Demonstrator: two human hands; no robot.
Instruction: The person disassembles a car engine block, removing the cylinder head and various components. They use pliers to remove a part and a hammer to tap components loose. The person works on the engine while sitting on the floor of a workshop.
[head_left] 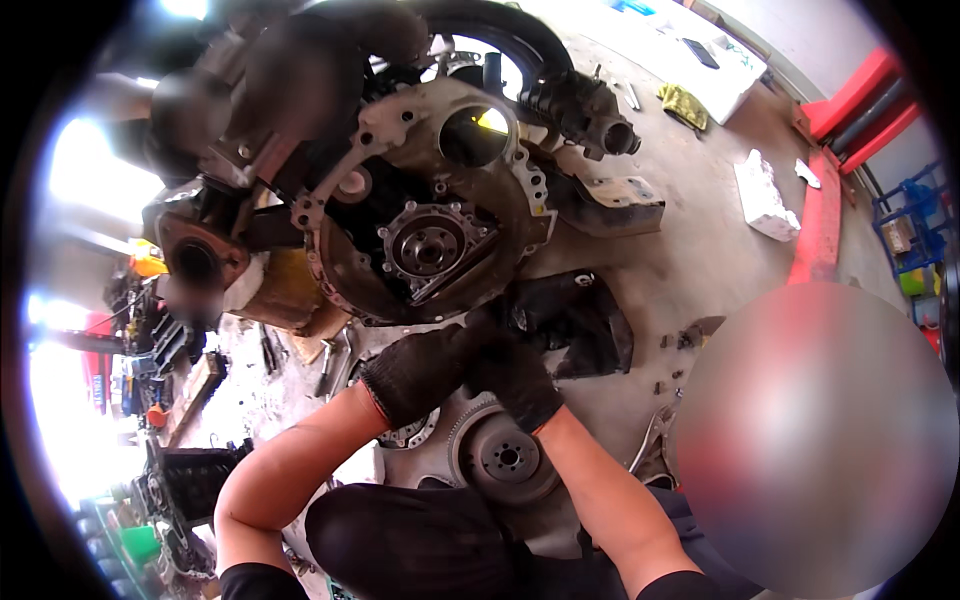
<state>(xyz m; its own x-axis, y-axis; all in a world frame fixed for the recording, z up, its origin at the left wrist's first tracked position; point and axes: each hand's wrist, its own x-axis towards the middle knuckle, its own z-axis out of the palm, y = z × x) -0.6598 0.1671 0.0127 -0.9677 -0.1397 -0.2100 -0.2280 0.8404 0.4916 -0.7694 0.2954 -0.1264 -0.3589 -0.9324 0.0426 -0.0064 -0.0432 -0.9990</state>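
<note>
left hand (pixel 422 372) and right hand (pixel 512 380) are overlapped by the housing (pixel 520 215); whether anything is gripped cannot be told. close two-handed work seems in hand, steadiness called for next. the flywheel (pixel 482 457) is set below.

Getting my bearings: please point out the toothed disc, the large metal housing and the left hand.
Toothed disc (pixel 497 458): head view, near the middle of its face.
Large metal housing (pixel 408 142): head view, its upper wall.
Left hand (pixel 420 376): head view, back of the dark glove.
</note>
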